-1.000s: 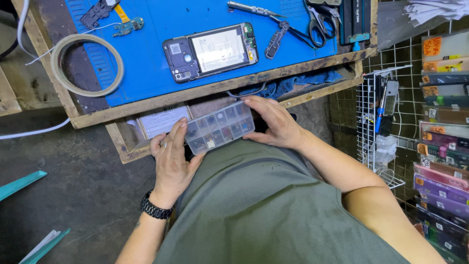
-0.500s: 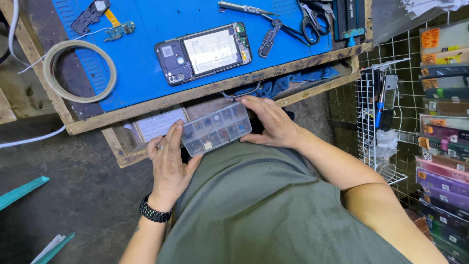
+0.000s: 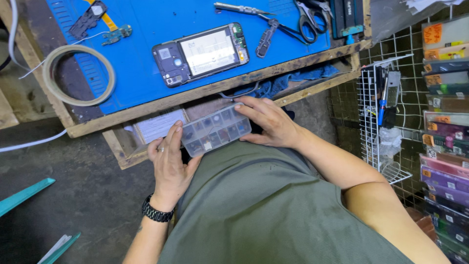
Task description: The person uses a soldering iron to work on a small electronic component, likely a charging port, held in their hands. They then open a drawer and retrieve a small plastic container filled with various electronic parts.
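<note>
Both hands, left hand and right hand, still clasp the clear compartment box below the bench's front edge, barely shifted, so sorting continues.

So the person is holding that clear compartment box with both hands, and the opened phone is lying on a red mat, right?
Not quite: the mat is blue, not red, as the head view shows. The rest holds: both the left hand and right hand hold the clear compartment box, and the opened phone lies on the mat.
</note>
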The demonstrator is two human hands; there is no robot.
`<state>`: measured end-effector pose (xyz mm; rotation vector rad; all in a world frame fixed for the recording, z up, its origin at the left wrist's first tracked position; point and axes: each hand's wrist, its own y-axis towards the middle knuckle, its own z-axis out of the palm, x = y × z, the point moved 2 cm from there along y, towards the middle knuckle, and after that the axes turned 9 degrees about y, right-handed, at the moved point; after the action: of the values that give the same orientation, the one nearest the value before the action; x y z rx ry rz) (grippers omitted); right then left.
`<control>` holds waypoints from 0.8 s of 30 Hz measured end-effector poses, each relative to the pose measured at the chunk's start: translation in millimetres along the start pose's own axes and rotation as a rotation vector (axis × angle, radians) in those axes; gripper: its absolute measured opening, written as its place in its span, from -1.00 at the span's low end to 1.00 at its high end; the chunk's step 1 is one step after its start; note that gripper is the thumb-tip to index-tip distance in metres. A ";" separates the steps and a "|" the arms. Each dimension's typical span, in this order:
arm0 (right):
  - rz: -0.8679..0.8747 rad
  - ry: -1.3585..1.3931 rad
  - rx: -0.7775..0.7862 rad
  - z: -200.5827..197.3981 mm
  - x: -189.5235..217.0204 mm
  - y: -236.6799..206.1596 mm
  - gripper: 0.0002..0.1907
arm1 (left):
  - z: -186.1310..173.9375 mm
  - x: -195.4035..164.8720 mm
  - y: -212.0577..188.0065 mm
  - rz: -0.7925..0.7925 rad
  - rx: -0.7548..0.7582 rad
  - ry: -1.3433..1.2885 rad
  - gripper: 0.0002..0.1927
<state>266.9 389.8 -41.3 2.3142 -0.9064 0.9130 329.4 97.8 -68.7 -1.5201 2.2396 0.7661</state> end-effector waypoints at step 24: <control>0.623 -0.173 0.348 -33.2 -81.6 20.6 -0.38 | -44.2 -15.5 30.7 -0.009 0.144 0.150 -0.78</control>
<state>193.2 429.9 -75.0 2.4594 -1.7205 1.2018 308.2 91.9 -17.2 -1.5630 2.3366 0.4903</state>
